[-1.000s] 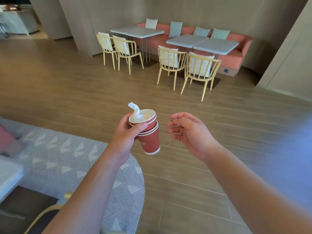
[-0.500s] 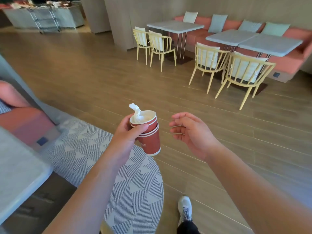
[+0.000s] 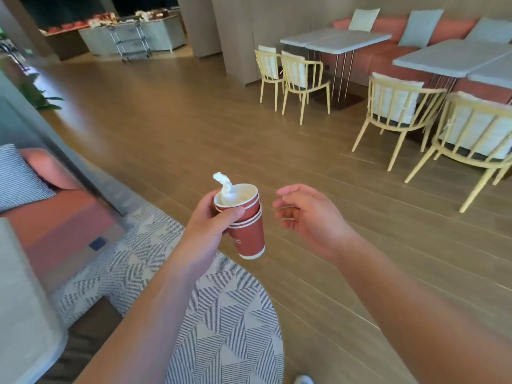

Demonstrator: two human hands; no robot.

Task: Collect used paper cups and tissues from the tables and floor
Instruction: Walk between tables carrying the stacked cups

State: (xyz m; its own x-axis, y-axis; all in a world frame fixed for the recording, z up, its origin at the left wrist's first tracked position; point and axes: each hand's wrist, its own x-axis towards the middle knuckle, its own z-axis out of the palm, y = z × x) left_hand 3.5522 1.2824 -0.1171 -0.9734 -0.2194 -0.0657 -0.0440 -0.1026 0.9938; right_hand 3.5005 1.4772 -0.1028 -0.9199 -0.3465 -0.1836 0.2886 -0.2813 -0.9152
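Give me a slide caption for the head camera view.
Left hand holds stacked red paper cups with tissue inside; right hand empty.

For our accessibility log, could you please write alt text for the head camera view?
The person's left hand holds a stack of nested red paper cups with a crumpled white tissue poking out; the right hand hangs empty beside it. Beyond, on the wood floor, stand pale yellow wooden chairs and grey tables.

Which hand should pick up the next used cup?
Right. The right hand is empty and loosely open, while the left hand grips the stacked cups with a tissue inside.
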